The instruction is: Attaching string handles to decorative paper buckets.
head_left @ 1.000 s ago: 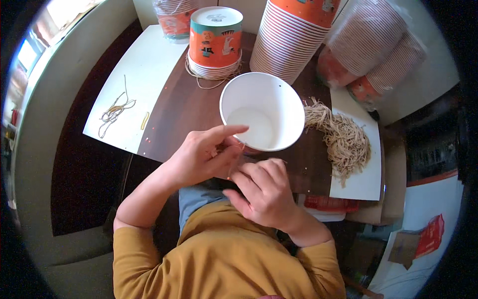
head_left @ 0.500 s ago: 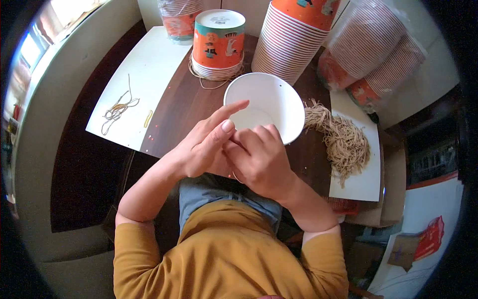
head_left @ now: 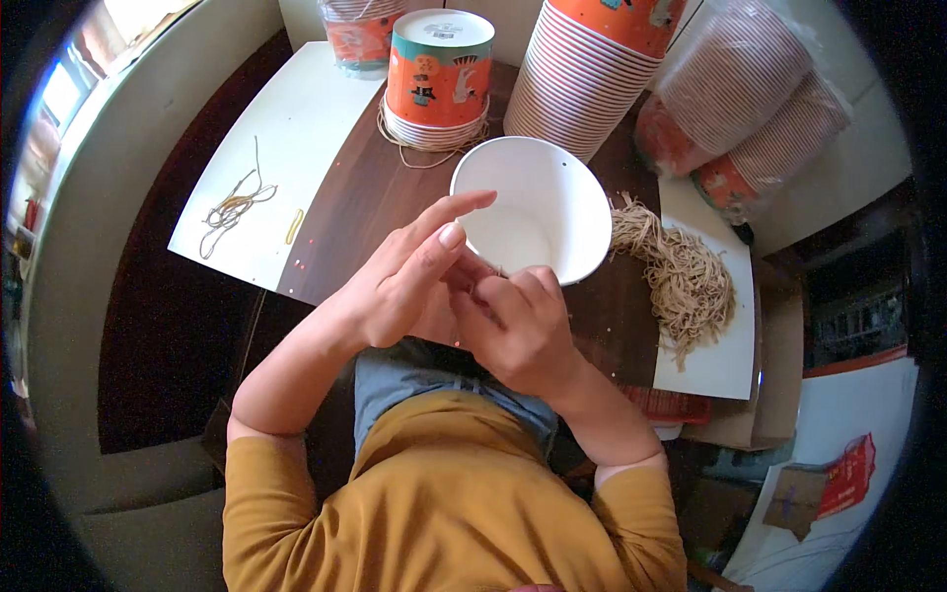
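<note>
One upright tub [head_left: 562, 207] stood just beyond left hand [head_left: 406, 278], index extended, and right hand [head_left: 523, 331], fingers curled; anything pinched was untellable; cord pile [head_left: 691, 286] lay rightward, nearer the right

1 open bkt [head_left: 552, 212], 2 bare bkt stks [head_left: 439, 94] [head_left: 582, 89], 3 bagged stks [head_left: 361, 39] [head_left: 732, 74] [head_left: 784, 133], 1 lg cord heap [head_left: 688, 296]

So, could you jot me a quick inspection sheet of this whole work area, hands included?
Surface: table, brown middle, white ends.
Job's things: open bucket, white inside; tan string bundle to its right; stacked buckets behind it.
Clutter: loose string and yellow strip at the left.
Hands: left hand and right hand close together by the bucket's near rim; anything held is hidden.
Cables: none clearly seen.
Surroundings: plastic-wrapped buckets at right rear; bright window far left; cardboard at right.
</note>
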The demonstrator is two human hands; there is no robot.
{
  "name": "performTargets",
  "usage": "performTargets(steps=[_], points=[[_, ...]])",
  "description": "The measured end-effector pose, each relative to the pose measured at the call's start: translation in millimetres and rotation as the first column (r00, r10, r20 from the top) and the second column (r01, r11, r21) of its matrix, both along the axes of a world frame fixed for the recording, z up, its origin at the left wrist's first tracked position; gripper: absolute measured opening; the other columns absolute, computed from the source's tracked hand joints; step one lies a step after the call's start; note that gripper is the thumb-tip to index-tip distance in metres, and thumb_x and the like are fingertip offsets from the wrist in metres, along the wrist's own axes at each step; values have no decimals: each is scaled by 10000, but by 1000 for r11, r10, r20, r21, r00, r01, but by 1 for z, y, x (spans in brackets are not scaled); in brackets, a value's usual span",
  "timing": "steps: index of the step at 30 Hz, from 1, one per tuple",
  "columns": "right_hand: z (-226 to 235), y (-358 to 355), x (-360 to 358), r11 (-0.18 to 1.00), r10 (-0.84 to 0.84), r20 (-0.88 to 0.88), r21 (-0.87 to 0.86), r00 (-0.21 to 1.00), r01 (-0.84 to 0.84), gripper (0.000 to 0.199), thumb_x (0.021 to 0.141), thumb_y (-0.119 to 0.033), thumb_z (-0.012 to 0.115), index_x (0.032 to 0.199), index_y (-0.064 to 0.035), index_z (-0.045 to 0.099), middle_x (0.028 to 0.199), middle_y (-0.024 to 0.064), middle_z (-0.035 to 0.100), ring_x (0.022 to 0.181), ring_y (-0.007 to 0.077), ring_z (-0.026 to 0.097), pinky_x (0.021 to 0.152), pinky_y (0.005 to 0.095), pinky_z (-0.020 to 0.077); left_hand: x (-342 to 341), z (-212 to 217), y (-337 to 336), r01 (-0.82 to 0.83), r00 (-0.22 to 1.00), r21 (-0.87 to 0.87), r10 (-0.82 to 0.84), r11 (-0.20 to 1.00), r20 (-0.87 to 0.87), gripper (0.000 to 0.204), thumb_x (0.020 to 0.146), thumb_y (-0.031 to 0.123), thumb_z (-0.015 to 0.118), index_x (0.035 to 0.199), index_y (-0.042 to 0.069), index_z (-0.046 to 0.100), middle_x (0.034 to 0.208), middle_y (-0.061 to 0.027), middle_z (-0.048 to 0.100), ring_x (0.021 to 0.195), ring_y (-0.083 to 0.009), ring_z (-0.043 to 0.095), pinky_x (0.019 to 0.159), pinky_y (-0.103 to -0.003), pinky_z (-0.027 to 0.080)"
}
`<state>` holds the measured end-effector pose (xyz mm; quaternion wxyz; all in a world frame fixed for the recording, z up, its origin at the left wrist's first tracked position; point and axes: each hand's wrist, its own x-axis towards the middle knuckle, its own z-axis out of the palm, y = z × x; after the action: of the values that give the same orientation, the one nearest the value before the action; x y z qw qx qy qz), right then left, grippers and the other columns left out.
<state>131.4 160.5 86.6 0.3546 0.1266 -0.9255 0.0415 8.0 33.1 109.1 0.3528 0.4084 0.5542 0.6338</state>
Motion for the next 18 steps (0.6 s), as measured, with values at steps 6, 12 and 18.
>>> performTargets(steps=[6,12,18], points=[[-11,1,14,884,-46,-99,-467,994,-5,229,722,13,700,934,-44,635,818,89,612,710,255,606,623,342,494,-4,-9,-9,101,984,11,-99,995,-151,341,847,78,438,1167,-19,505,915,-133,640,843,-198,629,783,-319,498],[-16,-3,29,892,-220,-15,-407,975,195,226,729,49,700,935,-15,634,805,118,638,702,260,638,619,331,516,4,-17,-1,-6,766,103,71,995,-638,336,738,-44,592,1066,18,561,886,-142,632,807,-290,648,695,-344,524],[-18,4,27,859,-187,36,-480,982,181,250,724,33,698,959,-4,618,837,117,624,707,247,623,619,332,507,10,-29,9,-66,712,218,199,974,-674,286,772,-52,598,1046,21,560,889,-144,631,797,-300,647,689,-354,529]])
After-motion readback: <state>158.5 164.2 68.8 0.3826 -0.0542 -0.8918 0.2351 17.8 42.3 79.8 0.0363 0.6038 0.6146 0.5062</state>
